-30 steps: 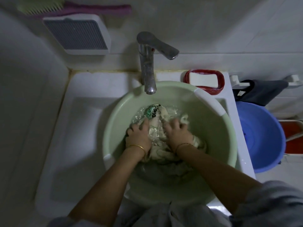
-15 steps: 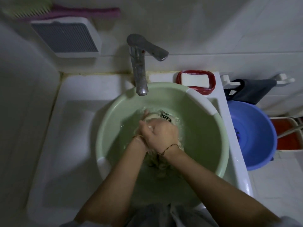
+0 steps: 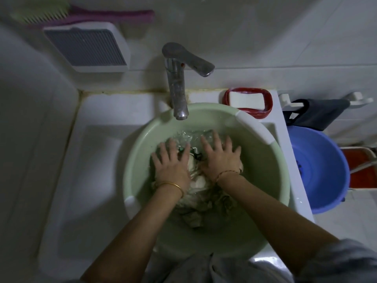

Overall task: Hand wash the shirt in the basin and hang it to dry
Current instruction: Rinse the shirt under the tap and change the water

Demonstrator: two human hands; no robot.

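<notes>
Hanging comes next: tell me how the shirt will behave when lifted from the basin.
Likely floppy: the shirt lies crumpled under the flat left hand and right hand. Probably heavy and dripping, since it sits soaked in the basin.

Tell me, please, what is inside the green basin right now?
Inside the green basin lie water and a pale, bunched shirt, with the left hand and right hand pressing flat on it. The cloth beneath the palms and the basin floor below it are covered.
</notes>
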